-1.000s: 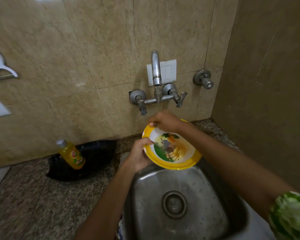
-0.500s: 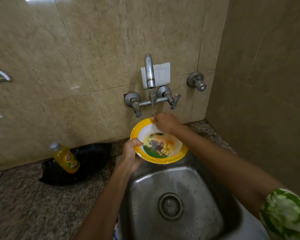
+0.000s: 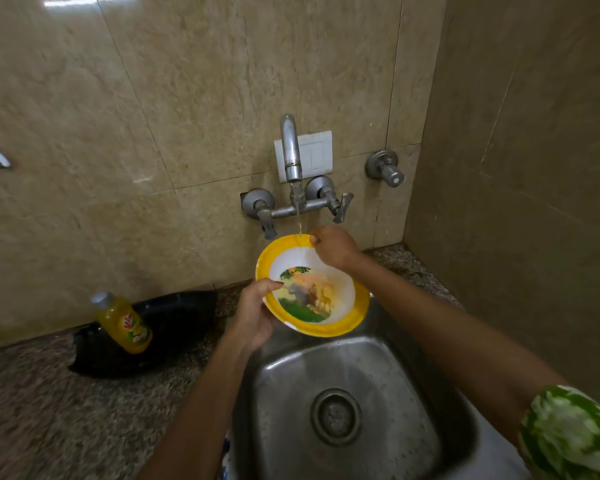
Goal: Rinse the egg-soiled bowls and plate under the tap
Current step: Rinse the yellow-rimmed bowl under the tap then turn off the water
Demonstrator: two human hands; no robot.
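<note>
Bowl (image 3: 312,289): over sink (image 3: 458,403) far edge, tilted so tap (image 3: 290,150) stream hits far rim.
Left hand (image 3: 255,315): grips near-left rim, thumb inside.
Right hand (image 3: 333,245): pinches far rim, steadying beside stream.

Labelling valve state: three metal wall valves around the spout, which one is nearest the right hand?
The lever valve just right of the spout, directly above the right hand. The left lever valve sits beyond the spout; the round-knob valve is higher, farther right.
</note>
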